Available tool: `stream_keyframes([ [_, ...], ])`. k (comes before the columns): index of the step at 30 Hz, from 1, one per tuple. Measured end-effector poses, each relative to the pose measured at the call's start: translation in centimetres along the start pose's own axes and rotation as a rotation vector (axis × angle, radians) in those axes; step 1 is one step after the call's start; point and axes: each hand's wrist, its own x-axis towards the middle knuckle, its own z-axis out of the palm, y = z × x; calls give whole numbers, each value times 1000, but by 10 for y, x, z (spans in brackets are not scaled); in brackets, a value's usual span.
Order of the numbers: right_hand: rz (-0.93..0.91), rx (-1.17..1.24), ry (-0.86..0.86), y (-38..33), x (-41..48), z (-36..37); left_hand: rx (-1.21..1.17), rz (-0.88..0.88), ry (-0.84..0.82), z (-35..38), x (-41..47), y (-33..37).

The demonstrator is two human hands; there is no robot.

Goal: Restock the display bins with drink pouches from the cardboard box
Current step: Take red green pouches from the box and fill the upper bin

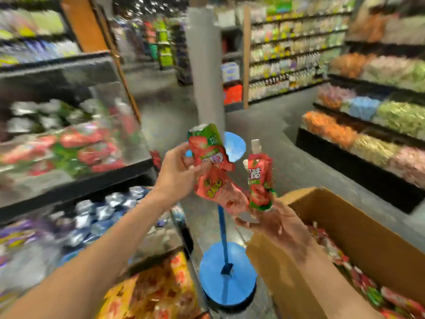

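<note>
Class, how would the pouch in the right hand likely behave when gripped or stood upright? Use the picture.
Probably squashy, not stiff: the pouch bulges above the right hand. Likely light: it is held by its base alone. Its cap sits high on a narrow body, so it may tip if stood.

Evenly bright indoor light, heavy motion blur smearing shelves [296, 38] and bins [96, 178] at the sides, wide-angle bending toward edges, only the centre pouches [208, 155] semi-legible.
</note>
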Motion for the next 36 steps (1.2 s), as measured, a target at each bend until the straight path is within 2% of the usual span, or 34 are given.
stream_keyframes([
  [3, -19, -14, -118, 31, 28, 62, 43, 79, 85, -54, -19, 36],
  [6, -13, 16, -155, 61, 50, 115, 113, 120, 187, -99, -36, 66],
  [8, 1, 46, -167, 77, 63, 143, 137, 133, 232, -125, -45, 81],
  [11, 66, 44, -281, 94, 74, 176, 139, 120, 284, -152, -55, 101],
  [15, 249, 179, -227, 99, 95, 208, 136, 124, 434, -178, -58, 118],
  [17, 255, 179, -176, 97, 105, 223, 111, 115, 496, -186, -55, 121],
  [21, 254, 123, -233, 94, 114, 255, 81, 78, 585, -190, -47, 118],
  [26, 344, 275, -208, 94, 134, 272, 133, 76, 668, -202, -33, 123],
  [30, 252, 178, -313, 71, 158, 291, 72, 118, 676, -221, -22, 144],
  [34, 82, -106, -441, 35, 190, 305, 128, 165, 826, -251, -2, 152],
  [36, 60, -123, -470, 22, 211, 307, 91, 147, 900, -263, 8, 149],
])
